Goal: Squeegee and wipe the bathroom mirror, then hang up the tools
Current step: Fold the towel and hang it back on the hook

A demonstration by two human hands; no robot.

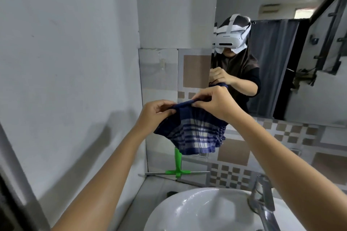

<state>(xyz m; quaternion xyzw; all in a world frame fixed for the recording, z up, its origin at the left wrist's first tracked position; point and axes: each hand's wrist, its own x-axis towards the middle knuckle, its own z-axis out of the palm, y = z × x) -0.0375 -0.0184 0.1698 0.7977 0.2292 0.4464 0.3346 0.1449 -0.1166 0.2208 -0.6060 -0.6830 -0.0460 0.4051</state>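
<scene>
- Blue-and-white checked cloth (193,133) is held up in the air in front of the tiled wall (293,137), above the near sink (197,210) and just left of the mirror (281,62).
- Left hand (154,112) pinches the dark blue top edge of the cloth at its left end; fingers (165,111) are closed on the fabric.
- Right hand (212,103) grips the same top edge at its right end, fingers curled tight on it. Both hands are close together, w/ the edge bunched between them.
- Rest of the cloth hangs down loose in folds under the hands.
- Green squeegee (177,165) is on the far wall below the cloth, handle up, blade at the bottom; its top is hidden behind the cloth, so I cannot tell how it is fixed.
- Mirror shows the reflection of the person w/ a white headset and the cloth.
- Metal tap (262,199) stands at the right side of the sink; drops of water are inside the basin.
</scene>
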